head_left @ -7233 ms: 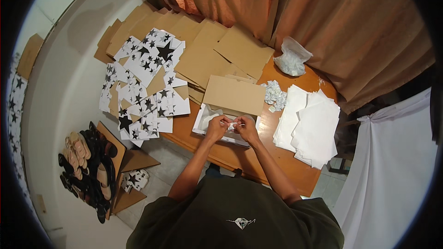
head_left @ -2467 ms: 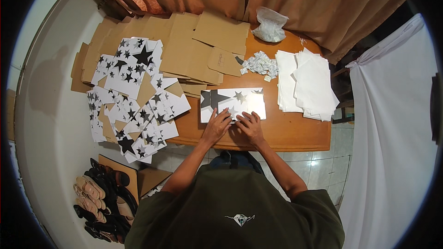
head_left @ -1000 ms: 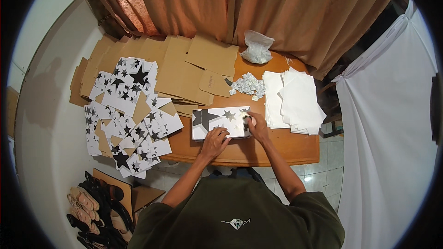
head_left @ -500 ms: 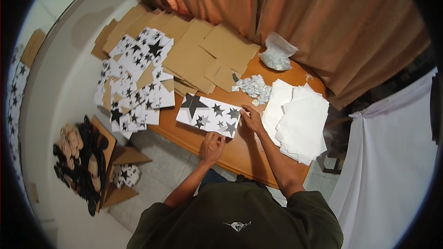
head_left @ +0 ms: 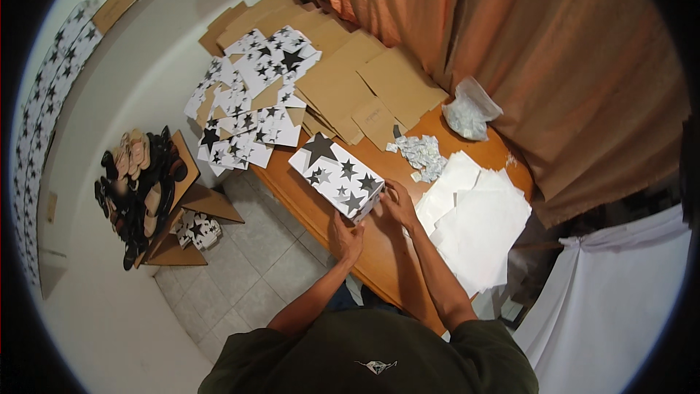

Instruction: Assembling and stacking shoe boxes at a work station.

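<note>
Star-printed box [head_left: 337,175] sits on the table [head_left: 379,263], near its front edge. Left hand [head_left: 345,235] cups the near corner, fingers curled; right hand [head_left: 399,203] presses the right end, fingers together. Judged light, thin cardboard, crushable: best held at corners and edges.

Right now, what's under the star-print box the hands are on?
The star-print box rests on the wooden table, left hand and right hand at its near end. Anything beneath or inside it is hidden.
</note>
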Motion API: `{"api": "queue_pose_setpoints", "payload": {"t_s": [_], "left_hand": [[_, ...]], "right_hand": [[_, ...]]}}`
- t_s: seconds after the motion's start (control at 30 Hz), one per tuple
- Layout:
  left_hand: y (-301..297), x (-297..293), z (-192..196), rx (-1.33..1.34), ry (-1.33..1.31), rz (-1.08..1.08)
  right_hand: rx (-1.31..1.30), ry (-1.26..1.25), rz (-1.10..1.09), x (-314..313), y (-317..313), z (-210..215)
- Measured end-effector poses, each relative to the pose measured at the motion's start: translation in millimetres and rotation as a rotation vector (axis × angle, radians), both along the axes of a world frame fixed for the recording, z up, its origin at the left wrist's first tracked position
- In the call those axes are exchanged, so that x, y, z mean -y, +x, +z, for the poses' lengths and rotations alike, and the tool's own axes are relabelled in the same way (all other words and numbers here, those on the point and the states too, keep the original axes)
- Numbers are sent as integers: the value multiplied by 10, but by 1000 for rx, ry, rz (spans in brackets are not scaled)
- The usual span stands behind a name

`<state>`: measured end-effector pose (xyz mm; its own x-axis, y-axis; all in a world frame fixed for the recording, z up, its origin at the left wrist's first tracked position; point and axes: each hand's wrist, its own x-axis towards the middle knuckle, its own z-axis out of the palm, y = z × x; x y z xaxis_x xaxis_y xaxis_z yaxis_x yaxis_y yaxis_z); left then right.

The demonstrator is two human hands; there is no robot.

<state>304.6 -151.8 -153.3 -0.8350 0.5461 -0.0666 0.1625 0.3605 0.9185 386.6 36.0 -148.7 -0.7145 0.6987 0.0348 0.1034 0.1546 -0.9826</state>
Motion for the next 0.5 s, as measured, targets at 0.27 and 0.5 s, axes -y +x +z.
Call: {"api": "queue_pose_setpoints", "payload": {"t_s": [0.27,0.5], "left_hand": [[-172,358,650,-243,72,160],[-172,822,1329,-247,125,210]], "right_hand": [[-131,297,95,451,6,705],[-305,201,214,821,-189,1220]]}}
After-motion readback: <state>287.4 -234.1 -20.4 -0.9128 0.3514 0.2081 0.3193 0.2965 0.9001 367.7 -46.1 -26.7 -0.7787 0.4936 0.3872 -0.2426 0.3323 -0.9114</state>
